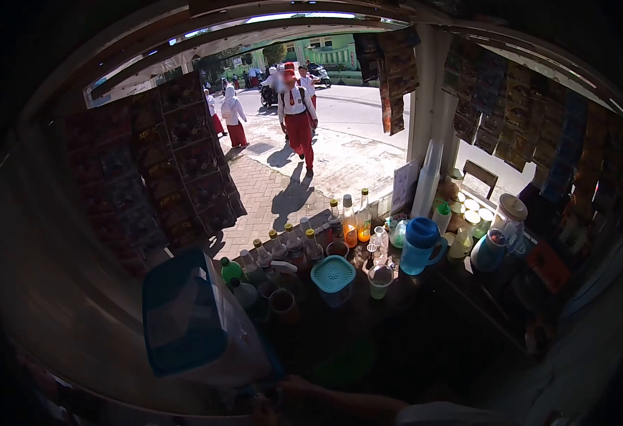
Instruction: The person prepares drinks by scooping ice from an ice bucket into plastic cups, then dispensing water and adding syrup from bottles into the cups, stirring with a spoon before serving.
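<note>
My right hand (288, 389) shows dimly at the bottom centre, its arm reaching in from the right in a light sleeve. It lies by the base of a large clear container with a blue lid (184, 319). The shadow hides whether the fingers grip anything. My left hand is out of sight. On the dark counter (411, 319) ahead stand a teal-lidded tub (333, 275), a clear plastic cup (380, 279), a blue jug (420, 245) and a row of bottles (350, 226), some with orange liquid.
A blender jar (502, 231) and small jars sit at the right of the counter. Strips of sachets hang at the left (184, 156) and right (517, 99), beside a white post (428, 106). Outside, people in red and white (297, 117) walk on the sunlit pavement.
</note>
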A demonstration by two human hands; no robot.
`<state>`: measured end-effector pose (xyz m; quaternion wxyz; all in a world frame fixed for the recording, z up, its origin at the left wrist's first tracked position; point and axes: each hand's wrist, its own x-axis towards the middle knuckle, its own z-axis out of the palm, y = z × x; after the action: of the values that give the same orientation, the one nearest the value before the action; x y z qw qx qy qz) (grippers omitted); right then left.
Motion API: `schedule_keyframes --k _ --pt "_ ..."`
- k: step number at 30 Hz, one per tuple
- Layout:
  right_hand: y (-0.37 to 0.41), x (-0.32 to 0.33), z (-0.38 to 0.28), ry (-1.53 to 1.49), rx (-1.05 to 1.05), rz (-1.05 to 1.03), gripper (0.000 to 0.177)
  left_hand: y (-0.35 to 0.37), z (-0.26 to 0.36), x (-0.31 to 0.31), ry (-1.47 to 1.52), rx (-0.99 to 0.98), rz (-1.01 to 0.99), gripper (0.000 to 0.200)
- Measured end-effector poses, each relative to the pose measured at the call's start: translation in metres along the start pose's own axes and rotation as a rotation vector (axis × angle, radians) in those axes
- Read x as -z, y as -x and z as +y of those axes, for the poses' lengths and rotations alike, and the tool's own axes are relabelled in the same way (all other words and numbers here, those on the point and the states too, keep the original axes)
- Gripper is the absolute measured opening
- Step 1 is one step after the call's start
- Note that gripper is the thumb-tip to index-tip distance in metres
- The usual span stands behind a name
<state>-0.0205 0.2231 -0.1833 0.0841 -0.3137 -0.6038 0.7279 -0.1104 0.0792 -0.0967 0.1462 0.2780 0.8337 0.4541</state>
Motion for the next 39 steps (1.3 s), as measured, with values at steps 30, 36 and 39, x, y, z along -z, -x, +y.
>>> schedule_keyframes --k 30,36,39 --pt "0.0 -0.004 0.0 -0.014 -0.09 -0.01 0.048 -0.028 -0.007 0.016 -0.526 -0.65 0.386 0.044" --pt "0.014 0.002 -0.033 0.079 -0.112 0.046 0.048 -0.006 0.009 0.007 -0.187 -0.165 0.177 0.029" --pt "0.014 0.007 -0.049 0.158 -0.16 0.053 0.049 -0.003 0.012 0.005 -0.254 -0.081 0.22 0.028"
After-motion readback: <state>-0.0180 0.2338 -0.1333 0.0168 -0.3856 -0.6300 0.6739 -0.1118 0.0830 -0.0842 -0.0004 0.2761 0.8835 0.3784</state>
